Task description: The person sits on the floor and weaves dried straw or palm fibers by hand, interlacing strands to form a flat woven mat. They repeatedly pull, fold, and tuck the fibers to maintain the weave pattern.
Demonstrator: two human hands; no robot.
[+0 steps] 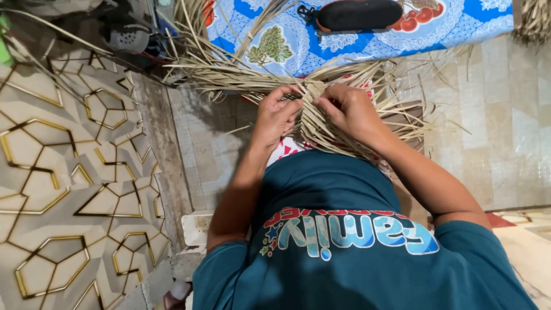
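A half-woven mat of dry straw-coloured leaf strips [319,123] lies over my lap, with loose strips fanning out to both sides. My left hand [276,115] pinches strips at the mat's upper left edge. My right hand [349,110] grips strips just beside it, on the right. Both hands' fingertips meet near the woven edge. My teal shirt [338,241] with coloured lettering fills the bottom of the view.
A blue floral cloth [298,40] lies beyond the mat with a black oblong case [359,14] on it. More loose strips [198,54] are piled at the upper left. A wall with gold hexagon lines [63,172] stands left. Beige tiled floor [493,115] extends right.
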